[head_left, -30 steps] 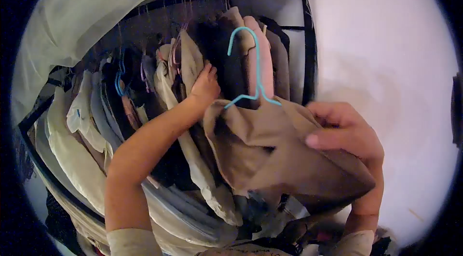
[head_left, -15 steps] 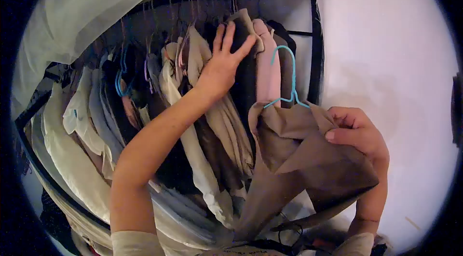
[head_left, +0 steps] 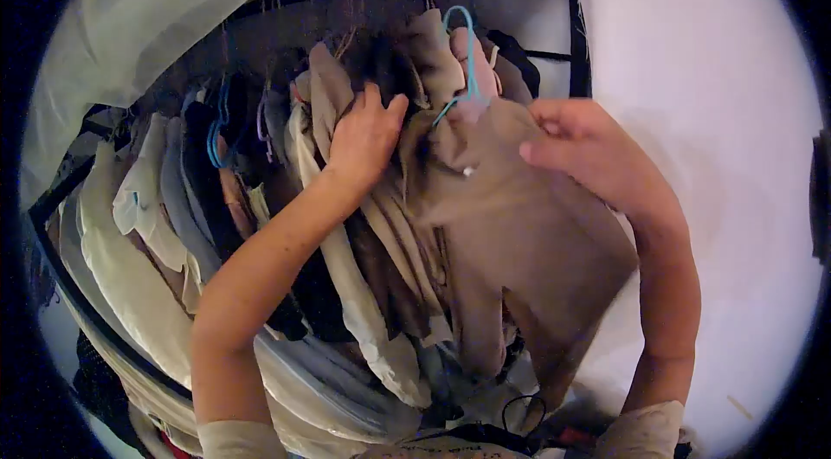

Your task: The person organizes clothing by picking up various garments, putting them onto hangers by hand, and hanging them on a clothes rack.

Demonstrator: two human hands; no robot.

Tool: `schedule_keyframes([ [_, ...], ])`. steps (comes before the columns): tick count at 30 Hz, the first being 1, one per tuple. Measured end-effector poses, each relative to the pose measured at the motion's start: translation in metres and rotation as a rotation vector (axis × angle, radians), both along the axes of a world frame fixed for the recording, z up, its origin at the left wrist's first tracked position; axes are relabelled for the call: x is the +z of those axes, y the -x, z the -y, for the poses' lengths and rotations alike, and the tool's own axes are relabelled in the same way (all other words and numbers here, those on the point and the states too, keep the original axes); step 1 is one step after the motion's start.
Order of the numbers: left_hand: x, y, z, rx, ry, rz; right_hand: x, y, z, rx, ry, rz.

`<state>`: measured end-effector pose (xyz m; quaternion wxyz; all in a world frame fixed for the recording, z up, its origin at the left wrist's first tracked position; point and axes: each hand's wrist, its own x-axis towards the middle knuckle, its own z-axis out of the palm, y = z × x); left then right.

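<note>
My right hand [head_left: 563,143] pinches the shoulder of a brown garment [head_left: 528,225], which hangs from a light blue hanger [head_left: 472,52]. The hanger's hook is raised in front of a pink garment [head_left: 472,61] and below the rack's rail. My left hand [head_left: 368,130] is among the hanging clothes, its fingers apart against dark cloth, beside a tan garment [head_left: 329,87]. To the right of the dark cloth hangs a beige garment [head_left: 440,52].
A black-framed rack [head_left: 576,52] holds several garments packed closely to the left. Pale sheer cloth [head_left: 147,18] drapes over its top left. A white wall [head_left: 684,113] stands on the right. Blue hangers [head_left: 216,134] show among the clothes.
The brown garment and its hanger have risen and shifted left towards the rack with my right hand. My left hand moved up to the beige garment, then came back down and left.
</note>
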<state>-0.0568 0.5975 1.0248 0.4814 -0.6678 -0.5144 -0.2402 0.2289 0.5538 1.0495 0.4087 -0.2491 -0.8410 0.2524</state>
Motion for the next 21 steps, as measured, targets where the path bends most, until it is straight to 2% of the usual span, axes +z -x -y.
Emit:
schedule_keyframes([
  [1,0.001,0.0,0.001,0.034,0.063,0.019,0.006,0.0,-0.009,-0.06,-0.089,0.019],
  [2,-0.001,0.001,0.003,0.048,0.018,-0.005,0.012,0.002,-0.015,-0.117,-0.177,0.04],
  [5,-0.003,0.017,0.006,0.095,-0.071,-0.059,0.024,0.007,-0.023,-0.242,-0.131,0.036],
  [8,-0.003,0.017,0.001,0.136,-0.069,-0.08,0.014,0.004,-0.022,-0.144,-0.223,0.124],
  [11,-0.004,0.015,-0.001,0.073,-0.03,-0.054,0.009,0.021,-0.017,0.056,-0.173,0.05],
  [12,-0.004,0.015,0.0,0.063,0.013,-0.025,0.011,0.024,-0.015,0.044,-0.151,0.084],
  [13,-0.004,0.016,0.001,0.05,0.055,0.001,0.014,0.027,-0.012,0.029,-0.13,0.117],
  [16,-0.004,0.019,0.008,0.049,-0.07,-0.052,0.02,0.024,-0.01,-0.071,-0.116,0.12],
  [20,-0.003,0.02,0.01,0.071,0.002,-0.007,0.021,-0.006,-0.043,-0.293,-0.118,0.084],
  [21,-0.001,0.017,0.013,0.063,0.015,0.014,0.02,-0.016,-0.056,-0.283,-0.098,0.049],
])
